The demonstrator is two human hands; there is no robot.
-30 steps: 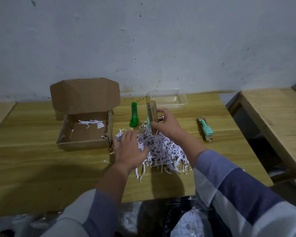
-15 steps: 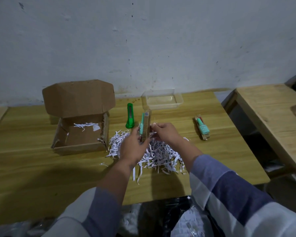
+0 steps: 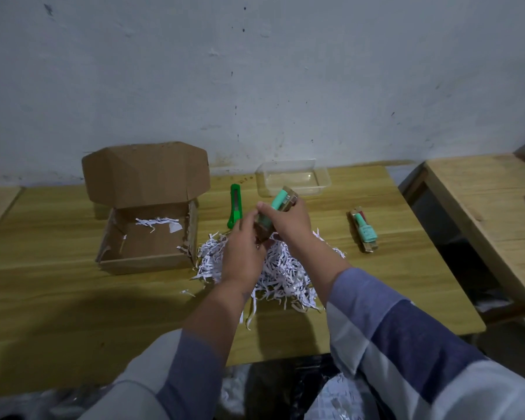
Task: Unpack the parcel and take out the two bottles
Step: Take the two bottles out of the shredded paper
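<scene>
Both hands hold a small teal bottle in clear-and-brown packaging (image 3: 278,207) above a heap of white shredded paper (image 3: 281,272). My left hand (image 3: 245,250) grips its lower end, and my right hand (image 3: 291,224) grips its upper end from the right. A second teal bottle in the same kind of packaging (image 3: 364,230) lies flat on the table to the right. The open cardboard parcel (image 3: 147,237) stands at the left with its lid up; only a few paper shreds lie inside.
A green utility knife (image 3: 235,204) lies between the parcel and my hands. A clear plastic tray (image 3: 293,178) stands at the back by the wall. The wooden table (image 3: 58,298) ends at the right, with a gap before a second table (image 3: 491,207).
My left hand left the shredded paper and joined my right hand on the packaged bottle. The bottle tilted from upright to slanting, top up and to the right.
</scene>
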